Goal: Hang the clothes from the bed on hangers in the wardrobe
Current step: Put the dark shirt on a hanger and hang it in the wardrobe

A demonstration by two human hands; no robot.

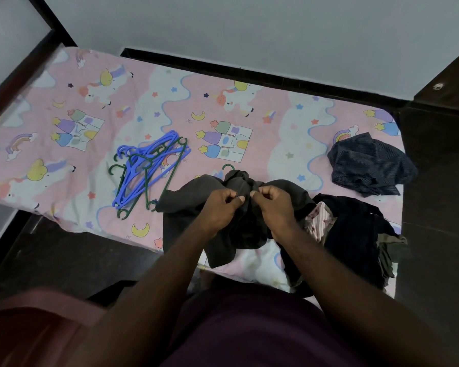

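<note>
Bed (pixel 276 133), pink unicorn sheet. Dark clothes pile (pixel 355 234) at its near right edge, touching the grey garment (pixel 191 197), which lies mid-bed at the front. Navy striped garment (pixel 368 165) apart, far right. Blue and green hangers (pixel 146 170) heaped just left of the grey garment. Left hand (pixel 220 207) and right hand (pixel 276 207): fingers pinch the garment's bunched top. Green hook (pixel 228 166) pokes out behind it.
</note>
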